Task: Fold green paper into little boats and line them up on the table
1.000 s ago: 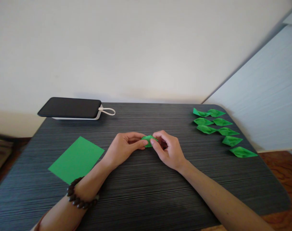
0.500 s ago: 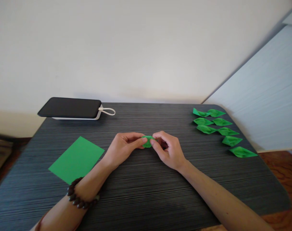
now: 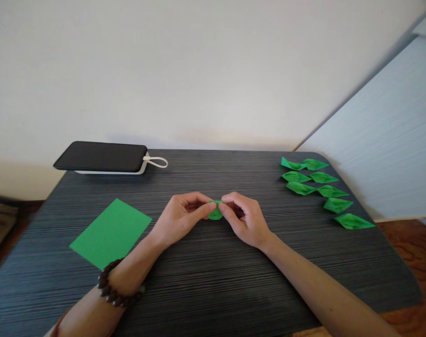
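Note:
A small folded piece of green paper (image 3: 216, 213) is pinched between both hands at the middle of the dark striped table (image 3: 205, 281). My left hand (image 3: 180, 216) grips its left side with thumb and fingers closed. My right hand (image 3: 244, 219) grips its right side the same way. Most of the paper is hidden by my fingertips. A flat green paper sheet (image 3: 111, 232) lies to the left of my left forearm, which wears a dark bead bracelet (image 3: 115, 291).
Several folded green paper boats (image 3: 320, 189) lie in two rows at the table's right rear. A black phone on a white power bank (image 3: 102, 157) with a loop strap sits at the rear left. A pale wall stands behind, and a white panel leans at the right.
My fingertips have drawn closer together, squeezing the green piece so that less of it shows. The arms have hardly moved.

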### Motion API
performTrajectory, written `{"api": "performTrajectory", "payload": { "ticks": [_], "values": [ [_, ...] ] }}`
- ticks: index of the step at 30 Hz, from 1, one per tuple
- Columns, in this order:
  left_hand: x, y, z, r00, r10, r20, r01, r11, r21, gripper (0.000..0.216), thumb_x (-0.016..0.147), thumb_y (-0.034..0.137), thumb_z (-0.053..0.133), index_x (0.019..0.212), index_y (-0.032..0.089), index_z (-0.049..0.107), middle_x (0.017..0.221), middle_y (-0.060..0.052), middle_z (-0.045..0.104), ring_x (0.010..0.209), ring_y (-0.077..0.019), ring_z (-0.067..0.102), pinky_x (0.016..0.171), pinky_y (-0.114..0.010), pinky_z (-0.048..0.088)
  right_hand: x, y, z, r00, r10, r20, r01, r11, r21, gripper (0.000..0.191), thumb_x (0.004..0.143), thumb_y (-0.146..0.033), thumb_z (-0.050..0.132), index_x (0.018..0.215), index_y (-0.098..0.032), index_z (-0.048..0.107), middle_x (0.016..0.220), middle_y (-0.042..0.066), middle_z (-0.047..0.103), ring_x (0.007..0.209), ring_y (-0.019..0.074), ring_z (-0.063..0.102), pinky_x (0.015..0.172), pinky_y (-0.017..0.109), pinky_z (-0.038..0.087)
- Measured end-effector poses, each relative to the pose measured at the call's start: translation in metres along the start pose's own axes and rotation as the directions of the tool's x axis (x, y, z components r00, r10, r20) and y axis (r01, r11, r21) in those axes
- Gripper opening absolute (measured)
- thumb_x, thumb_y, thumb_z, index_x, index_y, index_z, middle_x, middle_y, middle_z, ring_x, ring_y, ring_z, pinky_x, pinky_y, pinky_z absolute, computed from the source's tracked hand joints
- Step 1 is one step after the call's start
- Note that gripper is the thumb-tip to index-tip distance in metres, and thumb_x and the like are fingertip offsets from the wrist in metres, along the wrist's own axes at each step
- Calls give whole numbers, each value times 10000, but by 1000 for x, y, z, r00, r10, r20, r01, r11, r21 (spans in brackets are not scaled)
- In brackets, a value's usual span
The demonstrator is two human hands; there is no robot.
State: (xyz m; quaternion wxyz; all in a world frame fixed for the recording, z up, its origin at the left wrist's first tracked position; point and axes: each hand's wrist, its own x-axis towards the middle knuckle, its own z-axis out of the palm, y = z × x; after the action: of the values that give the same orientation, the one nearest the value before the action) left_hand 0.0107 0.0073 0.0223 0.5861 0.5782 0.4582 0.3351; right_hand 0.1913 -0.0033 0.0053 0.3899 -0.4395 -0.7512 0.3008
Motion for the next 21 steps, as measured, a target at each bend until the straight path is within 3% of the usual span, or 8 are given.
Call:
{"api": "performTrajectory", "payload": {
  "ticks": [9,14,21],
  "values": [
    [2,-3,-3,998,-31,-49,31,1000,3,234,763,355,656,807,126,677,711,-21,659,670,-130,583,662,-242,462,0,2,-4,984,65,163,-89,986,144,122,856,-274,509,771,-186,512,597,-48,451,475,67,378,451,200,312],
    [3,-3,-3,999,-41,27,42,998,-49,316,734,333,692,976,136,644,845,-35,680,731,-138,596,704,-257,481,0,4,-3,985,136,103,-153,969,193,150,861,-282,505,749,-183,495,583,-52,435,459,62,355,430,196,287],
    [2,0,-2,1000,18,-18,-16,996,93,252,835,349,564,797,132,686,696,-13,657,672,-128,578,672,-241,454,1,0,-4,987,98,125,-114,984,133,139,846,-238,519,728,-172,485,559,-59,411,457,55,356,436,190,283]
  ]
}}
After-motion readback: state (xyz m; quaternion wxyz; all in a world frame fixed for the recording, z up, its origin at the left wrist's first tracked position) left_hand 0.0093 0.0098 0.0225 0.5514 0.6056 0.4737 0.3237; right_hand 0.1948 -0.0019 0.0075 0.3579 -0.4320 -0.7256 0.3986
